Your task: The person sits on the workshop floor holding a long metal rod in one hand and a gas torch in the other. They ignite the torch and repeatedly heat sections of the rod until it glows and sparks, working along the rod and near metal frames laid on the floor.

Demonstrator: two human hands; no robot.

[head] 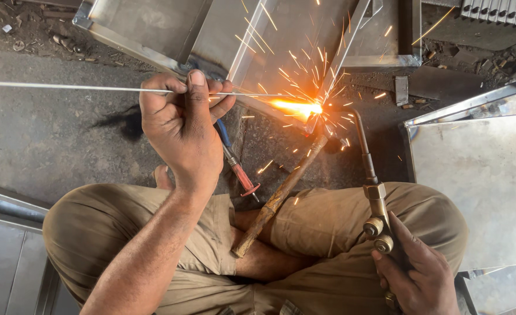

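My left hand (182, 122) pinches a long thin metal filler rod (65, 87) that runs from the left edge to a bright flame. My right hand (415, 274) grips the brass handle of a gas torch (373, 192), whose bent neck reaches up to the glowing spot (304, 108). Sparks fly from there over the corner of a steel sheet frame (269, 35). A wooden-handled hammer (275, 198) lies propped from my crossed legs toward the flame.
A red and blue screwdriver (237, 166) lies on the ground by my left hand. Shiny steel sheet parts stand at the right (479, 169), at the lower left (7, 233) and at the top left (147, 26). The floor is dark concrete with debris.
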